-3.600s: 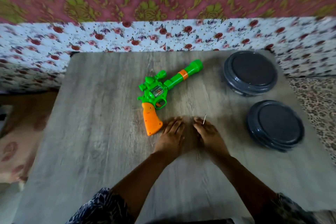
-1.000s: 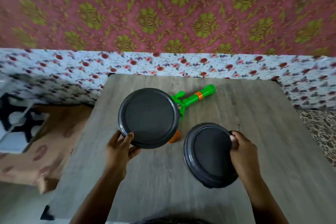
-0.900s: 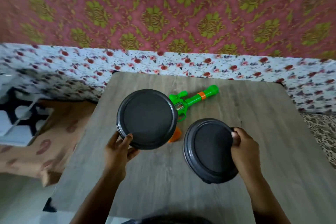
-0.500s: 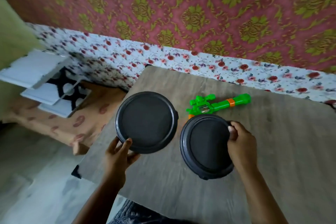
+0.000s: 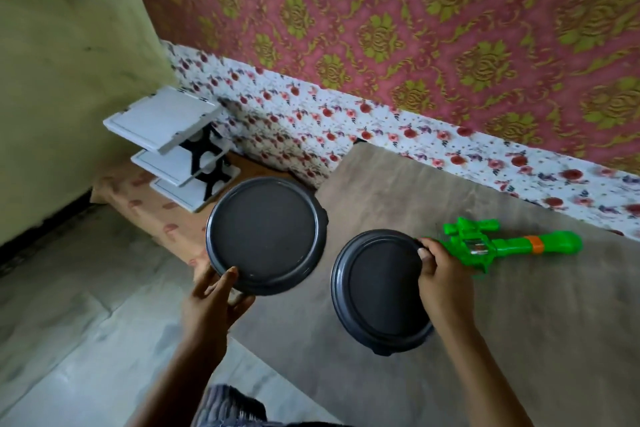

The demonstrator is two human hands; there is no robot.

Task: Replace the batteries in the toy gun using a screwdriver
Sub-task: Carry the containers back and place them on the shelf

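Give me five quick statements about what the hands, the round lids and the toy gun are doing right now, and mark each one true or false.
1. Each hand holds a dark round lid. True: the left hand grips the left lid, the right hand the right lid.
2. The toy gun lies on the table. True.
3. The right hand holds a screwdriver. False: it holds a lid.
4. The gun's barrel is blue. False: green with an orange band.
5. Both lids lie flat on the table. False: both are held up.

Soft, even daylight; edges bend wide-angle, floral border perhaps motion-blurred.
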